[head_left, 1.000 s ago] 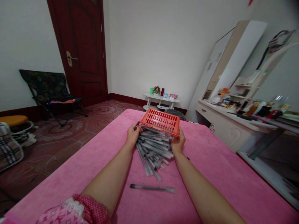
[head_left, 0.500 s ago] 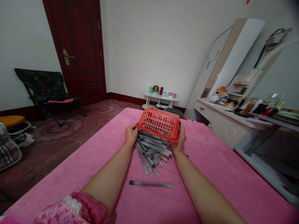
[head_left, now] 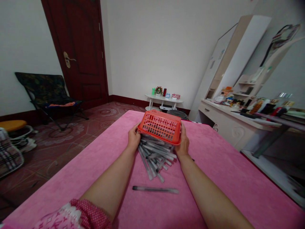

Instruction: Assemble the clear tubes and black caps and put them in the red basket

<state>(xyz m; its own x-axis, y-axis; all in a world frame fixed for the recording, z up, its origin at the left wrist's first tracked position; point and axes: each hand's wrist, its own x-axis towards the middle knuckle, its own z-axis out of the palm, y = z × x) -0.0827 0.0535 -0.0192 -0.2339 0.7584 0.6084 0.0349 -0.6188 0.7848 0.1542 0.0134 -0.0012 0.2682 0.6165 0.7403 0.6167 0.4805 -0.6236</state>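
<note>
Both my hands hold an orange-red plastic basket (head_left: 160, 126) tipped over above a heap of clear pens (head_left: 156, 156). My left hand (head_left: 134, 137) grips its left rim, and my right hand (head_left: 183, 142) is closed round the right end, with some fingers hidden behind it. Under the basket the pens lie fanned out on a pink cloth (head_left: 107, 165); the back of the heap is covered from sight. Nearer to me, one pen with a dark end (head_left: 155, 190) lies crosswise on its own. A small dark tip shows beside my right wrist.
A white dressing table (head_left: 234, 122) crowded with bottles stands at the right. Behind the pink-covered table are a low white stand (head_left: 164, 98) with small ornaments and a dark round stool (head_left: 177, 114). A camouflage folding chair (head_left: 47, 92) sits left, near the dark red door (head_left: 82, 51).
The basket has shifted slightly left with both hands still on it. The heap of pens and the lone pen look much the same.
</note>
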